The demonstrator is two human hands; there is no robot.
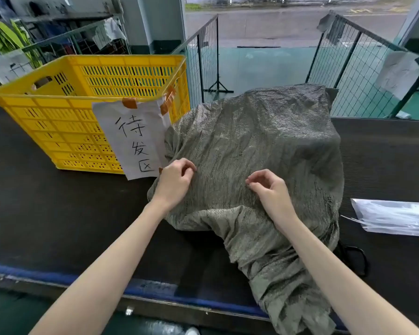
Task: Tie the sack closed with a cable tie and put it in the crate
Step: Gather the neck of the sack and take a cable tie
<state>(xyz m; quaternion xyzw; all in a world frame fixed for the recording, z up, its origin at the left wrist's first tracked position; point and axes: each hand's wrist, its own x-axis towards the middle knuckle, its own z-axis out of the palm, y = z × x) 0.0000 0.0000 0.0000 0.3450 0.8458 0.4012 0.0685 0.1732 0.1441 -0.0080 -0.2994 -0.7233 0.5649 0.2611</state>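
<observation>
A full grey-green woven sack (pixel 264 146) lies on the black table, its loose neck trailing over the near edge at the lower right. The neck is untied. My left hand (pixel 176 181) rests on the sack's left side with fingers curled and nothing in it. My right hand (pixel 270 188) hovers on the sack's near face, fingers bent and apart, holding nothing. The yellow slatted crate (pixel 65 112) stands to the left of the sack, touching it, with a handwritten paper sign taped to its front corner. A plastic packet of white cable ties (pixel 394 217) lies at the right.
The black table (pixel 58 213) has a blue near edge. Black scissors (pixel 356 259) lie partly under the sack at the right. Wire-mesh fence panels (pixel 348 68) stand behind the table, and a rack of clothes fills the far left.
</observation>
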